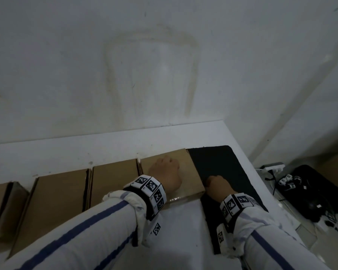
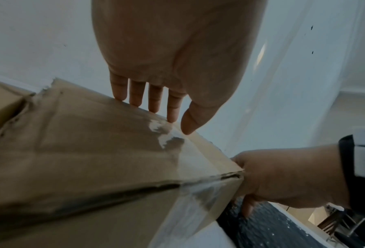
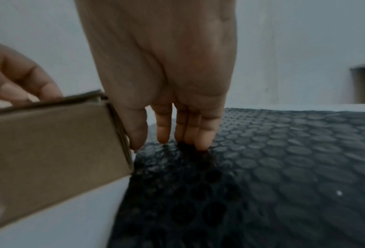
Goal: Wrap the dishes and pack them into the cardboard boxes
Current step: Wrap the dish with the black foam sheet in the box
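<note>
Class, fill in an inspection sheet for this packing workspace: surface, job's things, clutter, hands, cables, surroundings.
Surface: white table, against the wall.
Job's things: row of cardboard boxes; black bubble wrap beside the end box; no dishes seen.
Clutter: nothing seen.
Hands: left hand flat on end box top; right hand at its corner, fingers on wrap.
Cables: tangle on floor, right.
Surroundings: stained white wall; black bag.

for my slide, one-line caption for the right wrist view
Right hand fingertips press black bubble wrap beside a cardboard box on the white table.
</note>
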A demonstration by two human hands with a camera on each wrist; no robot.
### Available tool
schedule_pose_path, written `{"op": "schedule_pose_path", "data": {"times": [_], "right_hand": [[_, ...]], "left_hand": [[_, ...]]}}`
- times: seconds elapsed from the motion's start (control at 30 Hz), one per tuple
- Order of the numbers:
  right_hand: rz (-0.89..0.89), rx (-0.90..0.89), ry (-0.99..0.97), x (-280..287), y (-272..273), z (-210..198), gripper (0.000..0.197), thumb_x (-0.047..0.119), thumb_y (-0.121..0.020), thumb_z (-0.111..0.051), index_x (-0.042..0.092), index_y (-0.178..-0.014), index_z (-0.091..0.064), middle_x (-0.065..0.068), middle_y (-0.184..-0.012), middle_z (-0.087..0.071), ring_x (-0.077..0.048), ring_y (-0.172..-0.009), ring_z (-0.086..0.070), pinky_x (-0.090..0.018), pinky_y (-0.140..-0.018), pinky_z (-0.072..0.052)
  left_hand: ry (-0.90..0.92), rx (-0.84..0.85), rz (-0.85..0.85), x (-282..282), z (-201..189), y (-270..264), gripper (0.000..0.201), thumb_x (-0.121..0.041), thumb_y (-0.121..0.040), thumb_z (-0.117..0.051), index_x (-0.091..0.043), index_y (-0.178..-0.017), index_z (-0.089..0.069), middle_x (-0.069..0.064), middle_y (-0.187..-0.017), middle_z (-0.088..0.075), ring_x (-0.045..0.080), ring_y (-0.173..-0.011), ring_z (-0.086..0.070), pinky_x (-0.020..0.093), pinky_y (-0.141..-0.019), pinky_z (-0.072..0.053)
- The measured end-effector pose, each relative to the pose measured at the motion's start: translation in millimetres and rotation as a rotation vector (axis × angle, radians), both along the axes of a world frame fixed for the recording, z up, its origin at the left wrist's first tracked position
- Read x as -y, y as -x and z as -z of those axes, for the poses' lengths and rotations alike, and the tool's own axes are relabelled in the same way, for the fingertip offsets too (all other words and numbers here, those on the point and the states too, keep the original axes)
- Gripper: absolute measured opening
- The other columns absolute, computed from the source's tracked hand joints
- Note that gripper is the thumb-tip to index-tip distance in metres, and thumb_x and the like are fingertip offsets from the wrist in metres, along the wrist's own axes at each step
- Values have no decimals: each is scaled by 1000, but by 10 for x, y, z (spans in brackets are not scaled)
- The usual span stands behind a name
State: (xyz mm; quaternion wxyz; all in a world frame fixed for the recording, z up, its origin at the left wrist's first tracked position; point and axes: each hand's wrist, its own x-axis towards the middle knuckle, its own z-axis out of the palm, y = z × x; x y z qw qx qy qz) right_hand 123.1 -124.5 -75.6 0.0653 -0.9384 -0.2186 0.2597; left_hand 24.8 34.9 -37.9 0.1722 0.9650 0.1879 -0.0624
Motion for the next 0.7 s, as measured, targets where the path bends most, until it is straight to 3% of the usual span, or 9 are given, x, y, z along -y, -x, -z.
{"op": "schedule_pose_path", "data": {"times": [0.13,0.27,0.33,0.4,0.47,0.53,0.6,0.7], "right_hand": [[-46,42,14,31,-27,109,36,27,-87,-55,14,-120,-56,-12,-121,-45,-30,-112,-50,-34,-93,-44],[-67,65,-14,19,-86,90,29,21,-95,-47,11,-117,-62,-16,-118,-53,-31,-106,-58,-29,-89,-45],[33,54,-116,-16,-166,-31,23,20,-92,-50,7,-102,-66,-14,-107,-62,-29,-101,-60,-28,-83,-44],[139,57,-289,-75,-257,-232,14,18,-86,-56,8,-78,-61,-7,-85,-61,-29,-94,-60,-29,-77,-42],[170,65,-483,-178,-273,-509,16,15,-82,-59,7,-68,-58,-3,-73,-56,-27,-86,-58,-30,-72,-41],[138,46,-640,-337,-152,-807,14,14,-79,-62,6,-68,-59,-3,-71,-57,-23,-79,-56,-28,-66,-41],[16,61,-675,-540,54,-1017,16,17,-79,-63,9,-67,-59,-1,-74,-56,-19,-77,-56,-26,-67,-42],[-147,88,-669,-837,390,-1117,19,21,-82,-64,15,-65,-58,1,-76,-50,-14,-75,-51,-22,-63,-36]], "left_hand": [[-23,26,-8,3,31,-10,29,-23,-85,-48,-20,-114,-52,1,-123,-46,24,-115,-42,34,-97,-36],[-7,13,-6,5,-2,-7,31,-25,-86,-49,-21,-117,-52,1,-125,-45,24,-118,-40,34,-99,-35],[54,1,-18,-21,-49,-4,31,-29,-88,-50,-22,-118,-53,1,-127,-46,23,-120,-40,35,-101,-35],[167,35,-12,-32,-135,12,29,-33,-93,-49,-20,-117,-57,3,-124,-52,23,-119,-45,35,-101,-38],[331,103,-5,-26,-250,51,27,-36,-97,-45,-18,-110,-60,2,-112,-59,22,-110,-53,30,-90,-41],[510,159,-12,-2,-419,94,34,-41,-100,-37,-17,-112,-59,-3,-106,-57,16,-107,-54,24,-85,-36],[696,226,-70,-34,-547,135,47,-47,-100,-27,-17,-117,-59,-3,-110,-57,13,-106,-53,24,-88,-36],[944,377,-252,-219,-636,264,41,-45,-100,-34,-23,-89,-67,6,-100,-67,20,-93,-62,31,-86,-47]]}}
